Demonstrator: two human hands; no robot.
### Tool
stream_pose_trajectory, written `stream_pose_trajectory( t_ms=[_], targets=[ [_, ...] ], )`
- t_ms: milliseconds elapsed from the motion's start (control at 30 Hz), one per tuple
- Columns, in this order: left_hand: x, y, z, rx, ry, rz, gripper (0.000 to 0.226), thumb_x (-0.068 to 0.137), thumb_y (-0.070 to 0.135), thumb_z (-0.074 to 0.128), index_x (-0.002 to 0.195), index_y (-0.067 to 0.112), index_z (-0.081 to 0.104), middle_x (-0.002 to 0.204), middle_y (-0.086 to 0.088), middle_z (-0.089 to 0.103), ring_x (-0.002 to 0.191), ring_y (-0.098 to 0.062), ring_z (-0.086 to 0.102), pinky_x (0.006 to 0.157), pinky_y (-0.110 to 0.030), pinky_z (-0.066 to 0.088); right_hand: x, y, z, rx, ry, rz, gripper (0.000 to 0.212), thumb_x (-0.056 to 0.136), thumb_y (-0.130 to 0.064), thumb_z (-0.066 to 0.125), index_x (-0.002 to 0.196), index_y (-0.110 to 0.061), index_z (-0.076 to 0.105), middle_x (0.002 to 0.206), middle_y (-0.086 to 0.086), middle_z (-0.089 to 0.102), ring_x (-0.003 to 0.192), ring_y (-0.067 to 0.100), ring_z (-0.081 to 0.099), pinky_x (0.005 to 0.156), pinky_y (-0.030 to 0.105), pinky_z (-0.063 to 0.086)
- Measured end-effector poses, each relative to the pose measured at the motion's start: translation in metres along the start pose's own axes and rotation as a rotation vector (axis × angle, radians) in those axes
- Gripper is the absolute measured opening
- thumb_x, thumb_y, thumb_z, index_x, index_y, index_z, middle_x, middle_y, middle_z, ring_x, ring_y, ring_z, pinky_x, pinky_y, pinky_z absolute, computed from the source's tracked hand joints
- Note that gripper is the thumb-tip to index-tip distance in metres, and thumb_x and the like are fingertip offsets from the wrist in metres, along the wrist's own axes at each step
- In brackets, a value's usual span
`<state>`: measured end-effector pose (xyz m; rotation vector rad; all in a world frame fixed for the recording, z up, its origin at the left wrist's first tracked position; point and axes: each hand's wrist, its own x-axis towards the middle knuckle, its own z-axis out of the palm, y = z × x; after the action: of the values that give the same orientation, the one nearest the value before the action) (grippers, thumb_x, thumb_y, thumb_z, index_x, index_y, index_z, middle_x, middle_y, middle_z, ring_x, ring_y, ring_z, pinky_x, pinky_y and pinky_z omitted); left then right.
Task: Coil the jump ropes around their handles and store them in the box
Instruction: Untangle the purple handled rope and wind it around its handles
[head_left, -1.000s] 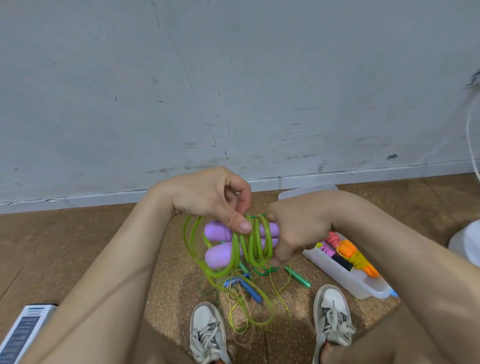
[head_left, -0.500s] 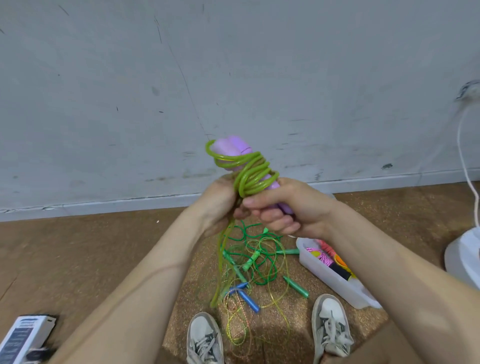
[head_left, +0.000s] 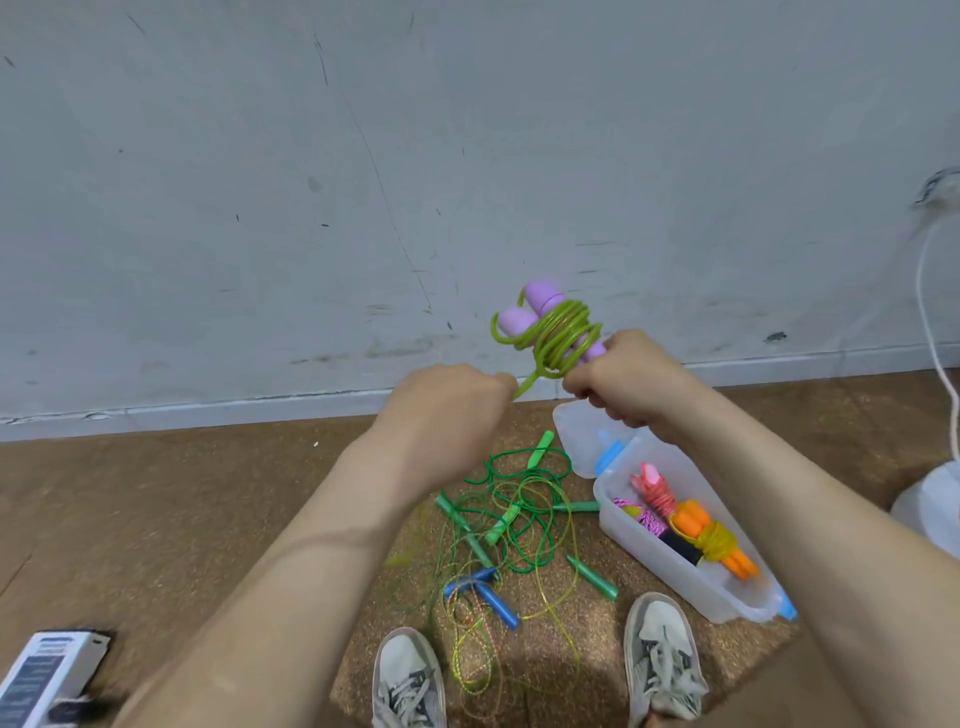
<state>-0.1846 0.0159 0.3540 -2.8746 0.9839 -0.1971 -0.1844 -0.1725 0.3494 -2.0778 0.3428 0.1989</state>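
Note:
My right hand (head_left: 626, 382) grips the lower ends of two purple handles (head_left: 543, 301), held upright in front of the wall. A lime-green rope (head_left: 558, 335) is wound around them in several turns. My left hand (head_left: 449, 410) is closed on the loose end of that rope and holds it taut just left of the handles. On the floor below lies a tangle of uncoiled ropes (head_left: 511, 519) with green handles and blue handles (head_left: 485, 592). To the right stands a clear plastic box (head_left: 670, 574) holding coiled ropes, one orange-handled with yellow rope (head_left: 714, 540).
The box's lid (head_left: 574, 431) lies behind it. My two grey shoes (head_left: 410, 680) sit at the bottom edge. A white and dark carton (head_left: 44, 675) lies at the lower left. A white object and cable (head_left: 930, 509) stand at the far right.
The purple handles went from lying level low between my hands to upright and raised. The green rope tightened around them, and my left hand moved left, pulling the rope end.

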Motion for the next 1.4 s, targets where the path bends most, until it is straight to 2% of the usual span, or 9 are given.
stream_pose_trajectory(
  t_ms=[267, 467, 633, 767, 900, 1000, 1133, 1267, 1400],
  targets=[
    [0.001, 0.022, -0.016, 0.185, 0.015, 0.147, 0.019, 0.090, 0.030, 0.053, 0.102, 0.018, 0.061, 0.098, -0.005, 0.066, 0.095, -0.029, 0.062, 0.066, -0.031, 0.040, -0.007, 0.005, 0.035, -0.771, -0.049, -0.178, 0.026, 0.087, -0.029, 0.055, 0.070, -0.013, 0.044, 0.092, 0.019, 0.064, 0.087, 0.035, 0.061, 0.065, 0.028, 0.038],
    [0.000, -0.009, -0.019, -0.192, -0.181, 0.023, 0.053, 0.053, 0.060, 0.080, 0.074, 0.015, 0.061, 0.054, 0.002, 0.054, 0.060, -0.017, 0.050, 0.052, -0.029, 0.035, -0.041, -0.013, 0.043, -1.128, -0.344, -0.362, 0.029, 0.087, -0.019, 0.051, 0.060, -0.017, 0.041, 0.061, -0.001, 0.043, 0.062, 0.024, 0.048, 0.061, 0.029, 0.041],
    [-0.002, -0.022, -0.005, -0.740, -0.530, 0.032, 0.044, 0.056, 0.038, 0.088, 0.064, 0.013, 0.054, 0.049, 0.006, 0.044, 0.046, -0.009, 0.035, 0.044, -0.023, 0.025, -0.062, -0.021, 0.041, -1.246, -0.480, -0.501, 0.025, 0.086, -0.017, 0.055, 0.064, -0.018, 0.042, 0.062, -0.003, 0.042, 0.070, 0.026, 0.049, 0.061, 0.028, 0.040],
    [-0.005, -0.039, 0.011, -1.229, -0.660, 0.134, 0.037, 0.057, 0.033, 0.088, 0.065, 0.016, 0.055, 0.049, 0.004, 0.046, 0.042, -0.007, 0.033, 0.039, -0.015, 0.026, -0.065, -0.018, 0.032, -1.058, -0.636, -0.551, 0.026, 0.081, -0.024, 0.067, 0.064, -0.016, 0.048, 0.056, 0.000, 0.045, 0.059, 0.022, 0.046, 0.050, 0.028, 0.036],
    [0.002, -0.031, 0.019, -1.474, -0.543, 0.140, 0.052, 0.066, 0.057, 0.076, 0.070, 0.008, 0.060, 0.054, 0.013, 0.050, 0.048, 0.002, 0.042, 0.046, -0.012, 0.036, -0.050, -0.014, 0.015, -0.560, -0.733, -0.511, 0.018, 0.075, -0.022, 0.081, 0.080, -0.008, 0.070, 0.069, 0.011, 0.065, 0.061, 0.014, 0.052, 0.065, 0.034, 0.048],
    [0.010, -0.024, 0.036, -1.658, -0.450, -0.039, 0.052, 0.058, 0.066, 0.077, 0.066, 0.016, 0.065, 0.062, 0.000, 0.056, 0.053, -0.010, 0.051, 0.052, -0.019, 0.044, -0.041, -0.009, 0.016, -0.337, -0.670, -0.492, 0.033, 0.067, -0.029, 0.082, 0.088, -0.005, 0.071, 0.084, 0.024, 0.068, 0.066, 0.034, 0.056, 0.072, 0.047, 0.051],
    [0.014, -0.013, 0.055, -1.834, -0.334, -0.290, 0.030, 0.094, 0.026, 0.047, 0.098, -0.003, 0.054, 0.074, -0.006, 0.047, 0.050, -0.014, 0.039, 0.038, -0.016, 0.035, -0.040, -0.008, 0.009, -0.029, -0.568, -0.370, 0.023, 0.075, -0.007, 0.080, 0.087, 0.007, 0.067, 0.059, 0.008, 0.052, 0.047, 0.013, 0.033, 0.045, 0.018, 0.027],
    [0.012, 0.012, 0.036, -1.666, -0.314, -0.222, 0.031, 0.103, 0.019, 0.030, 0.075, 0.013, 0.040, 0.050, 0.002, 0.030, 0.038, -0.007, 0.023, 0.035, -0.018, 0.015, -0.030, -0.009, -0.003, 0.241, -0.407, -0.171, 0.024, 0.082, -0.004, 0.068, 0.062, -0.010, 0.057, 0.043, -0.007, 0.030, 0.038, 0.006, 0.018, 0.038, 0.014, 0.012],
    [0.011, 0.012, 0.035, -1.087, -0.121, -0.160, 0.029, 0.103, 0.027, 0.035, 0.080, 0.017, 0.051, 0.051, 0.009, 0.050, 0.049, -0.011, 0.046, 0.049, -0.025, 0.039, -0.020, -0.002, -0.003, 0.150, -0.304, -0.039, 0.033, 0.081, -0.008, 0.068, 0.052, -0.017, 0.054, 0.050, -0.001, 0.026, 0.045, 0.012, 0.014, 0.045, 0.021, 0.007]
  ],
)
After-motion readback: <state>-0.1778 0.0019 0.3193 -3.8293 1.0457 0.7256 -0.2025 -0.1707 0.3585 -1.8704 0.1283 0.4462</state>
